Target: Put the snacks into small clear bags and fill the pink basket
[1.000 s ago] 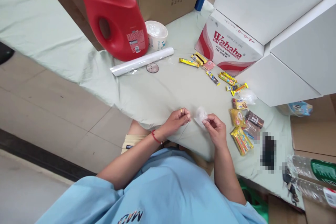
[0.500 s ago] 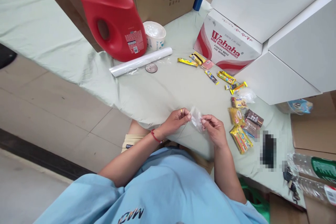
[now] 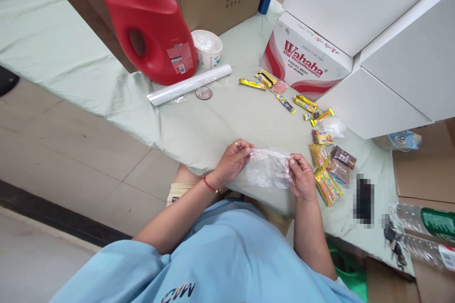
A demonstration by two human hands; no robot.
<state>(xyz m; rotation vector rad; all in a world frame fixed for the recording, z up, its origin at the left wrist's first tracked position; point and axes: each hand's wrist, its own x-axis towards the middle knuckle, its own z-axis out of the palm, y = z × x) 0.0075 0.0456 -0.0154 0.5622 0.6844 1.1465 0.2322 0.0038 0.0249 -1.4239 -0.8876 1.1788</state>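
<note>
A clear plastic bag (image 3: pixel 269 170) is stretched between my two hands, just above the near edge of the cloth-covered table (image 3: pixel 199 128). My left hand (image 3: pixel 234 158) pinches its upper left corner. At the other side, my right hand (image 3: pixel 301 177) grips the upper right corner, with thumb and fingers pressed together. To the right of that hand lie wrapped snacks: a yellow packet of sticks (image 3: pixel 327 187), a yellow-wrapped cake (image 3: pixel 320 156) and a brown cocoa packet (image 3: pixel 343 157).
Farther back are small yellow snack wrappers (image 3: pixel 252 84), a white plastic roll (image 3: pixel 190 85), a round lid (image 3: pixel 204 93), a paper tub (image 3: pixel 208 52) and a red jug (image 3: pixel 152 33). A Wahaba-style water carton (image 3: pixel 305 57) stands behind. Clear bottles (image 3: pixel 408 218) and keys (image 3: pixel 394 246) lie right.
The plastic bag was bunched small between my hands and is now spread out wide and flat. My right hand has moved to the right and my left slightly left.
</note>
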